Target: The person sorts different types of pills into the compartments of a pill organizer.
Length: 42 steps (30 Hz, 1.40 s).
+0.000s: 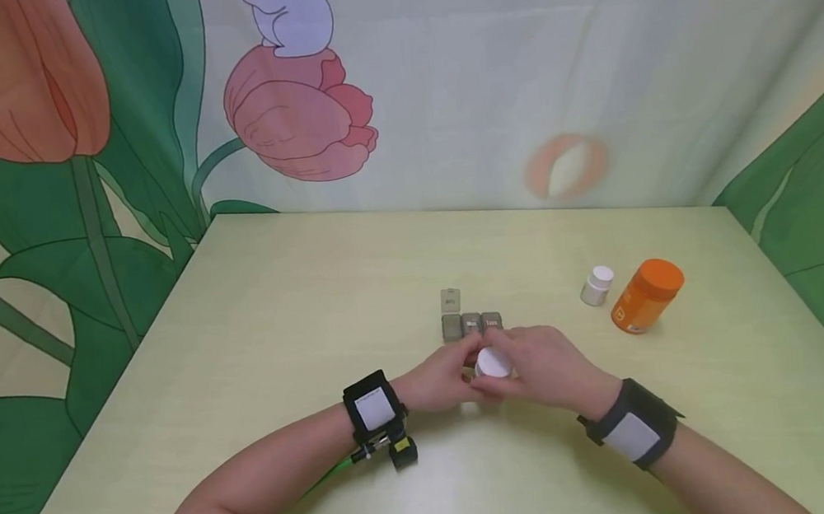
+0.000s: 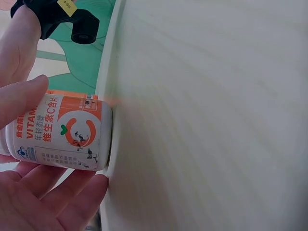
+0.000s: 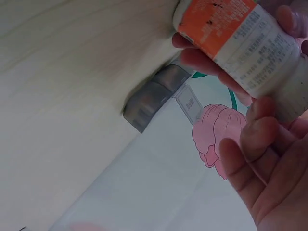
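Note:
A white vitamin C bottle [image 2: 72, 132] with an orange-and-white label stands at the middle of the table, its base at the tabletop. My left hand [image 1: 440, 377] holds its body, thumb on one side and fingers on the other. At the top, the fingers of my right hand [image 1: 547, 366] grip the white cap [image 1: 492, 362]. The right wrist view shows the bottle's label [image 3: 236, 36] from the other side. Just beyond both hands sits a small grey pill box [image 1: 471, 324]; its leftmost lid [image 1: 450, 300] is flipped up, and the other visible lids are down.
To the right stand a small white-capped bottle [image 1: 597, 285] and a larger orange jar [image 1: 647, 296] with an orange lid. A flower-printed curtain [image 1: 457, 104] hangs behind the pale table [image 1: 296, 293]. A green cable [image 1: 329, 476] runs along the left forearm.

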### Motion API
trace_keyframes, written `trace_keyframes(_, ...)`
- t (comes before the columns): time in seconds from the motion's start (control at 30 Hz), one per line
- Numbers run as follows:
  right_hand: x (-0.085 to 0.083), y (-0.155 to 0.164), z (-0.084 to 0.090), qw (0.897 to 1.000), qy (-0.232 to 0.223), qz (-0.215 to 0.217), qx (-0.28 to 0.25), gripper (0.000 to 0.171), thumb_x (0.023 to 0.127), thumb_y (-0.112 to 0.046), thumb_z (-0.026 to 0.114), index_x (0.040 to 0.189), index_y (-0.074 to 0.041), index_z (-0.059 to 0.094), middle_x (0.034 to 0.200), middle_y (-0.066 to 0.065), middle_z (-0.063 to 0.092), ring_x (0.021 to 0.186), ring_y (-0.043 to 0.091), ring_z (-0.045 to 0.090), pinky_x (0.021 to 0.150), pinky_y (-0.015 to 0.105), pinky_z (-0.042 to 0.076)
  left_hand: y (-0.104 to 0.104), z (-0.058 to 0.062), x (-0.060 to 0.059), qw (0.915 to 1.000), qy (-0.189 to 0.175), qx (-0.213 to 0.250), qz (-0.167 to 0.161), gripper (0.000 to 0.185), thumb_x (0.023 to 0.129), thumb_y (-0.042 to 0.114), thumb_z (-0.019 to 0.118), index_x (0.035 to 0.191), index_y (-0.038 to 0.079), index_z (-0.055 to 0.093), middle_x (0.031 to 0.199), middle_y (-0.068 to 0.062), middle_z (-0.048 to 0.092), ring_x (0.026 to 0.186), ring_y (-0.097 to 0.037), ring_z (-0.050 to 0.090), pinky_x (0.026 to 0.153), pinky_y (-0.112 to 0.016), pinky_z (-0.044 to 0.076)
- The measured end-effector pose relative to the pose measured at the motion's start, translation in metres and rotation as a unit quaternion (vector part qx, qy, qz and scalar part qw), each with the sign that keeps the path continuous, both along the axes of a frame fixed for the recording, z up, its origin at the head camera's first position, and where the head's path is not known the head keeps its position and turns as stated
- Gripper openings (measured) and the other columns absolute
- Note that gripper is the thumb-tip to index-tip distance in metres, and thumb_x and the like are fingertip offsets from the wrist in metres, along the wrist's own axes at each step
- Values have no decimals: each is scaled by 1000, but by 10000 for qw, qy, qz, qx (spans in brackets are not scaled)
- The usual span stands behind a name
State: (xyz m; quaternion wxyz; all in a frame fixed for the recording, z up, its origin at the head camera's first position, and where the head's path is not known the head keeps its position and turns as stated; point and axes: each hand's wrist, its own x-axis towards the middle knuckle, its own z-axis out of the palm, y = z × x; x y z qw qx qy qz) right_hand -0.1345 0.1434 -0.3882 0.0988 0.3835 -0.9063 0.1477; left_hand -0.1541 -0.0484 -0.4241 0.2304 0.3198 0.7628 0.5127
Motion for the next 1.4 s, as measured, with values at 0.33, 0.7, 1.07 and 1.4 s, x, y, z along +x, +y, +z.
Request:
trace_keyframes(0.33,0,5,-2,9992,-226,316,-71,41,87,-49,68,105,-14,60,74,-9,53,63,8,47,56,23,38,-4,1,-1,9992,17,9,-390,60,86,6,74,137,9,42,119,-1,58,108,-8,56,91,-25,46)
trace_keyframes(0.7,-3,30,-7,9949,-715,-659,-255,73,73,-56,79,127,-13,56,85,-7,57,67,8,48,55,24,39,-2,0,1,9997,-26,41,-232,38,84,10,77,111,9,49,113,1,63,105,-8,57,88,-27,47)
trace_keyframes(1.07,5,38,-8,9795,-1316,-34,-1527,33,82,-18,79,108,-17,59,113,0,61,103,15,57,84,44,50,-4,2,2,9997,36,-62,-221,37,84,14,77,108,12,49,107,7,63,99,-7,56,86,-28,45)
trace_keyframes(1.4,10,22,-8,9744,-1696,265,-1450,42,89,-31,73,126,-18,57,135,-2,48,125,19,46,100,47,41,-5,0,2,9996,79,16,-268,50,86,15,76,127,11,48,121,2,61,108,-7,55,88,-27,45)
